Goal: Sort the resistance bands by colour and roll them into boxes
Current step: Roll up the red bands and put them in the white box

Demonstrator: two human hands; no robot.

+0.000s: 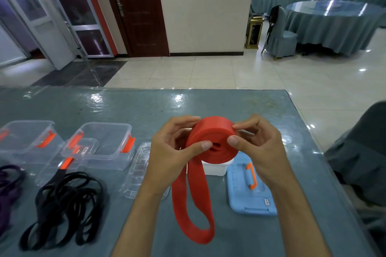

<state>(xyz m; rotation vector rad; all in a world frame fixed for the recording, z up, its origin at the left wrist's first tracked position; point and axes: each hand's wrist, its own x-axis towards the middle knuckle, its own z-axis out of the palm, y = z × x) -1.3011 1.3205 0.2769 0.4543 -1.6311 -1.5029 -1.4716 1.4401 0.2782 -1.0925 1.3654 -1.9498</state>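
Red resistance band (213, 142) is sitting half-coiled between both hands, left hand (171, 152) and right hand (254, 148) each pinching the coil, tail hanging toward the worktop (125, 106).

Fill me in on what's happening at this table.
A person is rolling up a red resistance band with both hands: the left hand and right hand pinch the coil, while a loose loop hangs toward the table. A pile of black bands and some purple bands lie unrolled at the left. Two clear boxes with orange latches hold no bands. A blue lid lies beneath the right hand.
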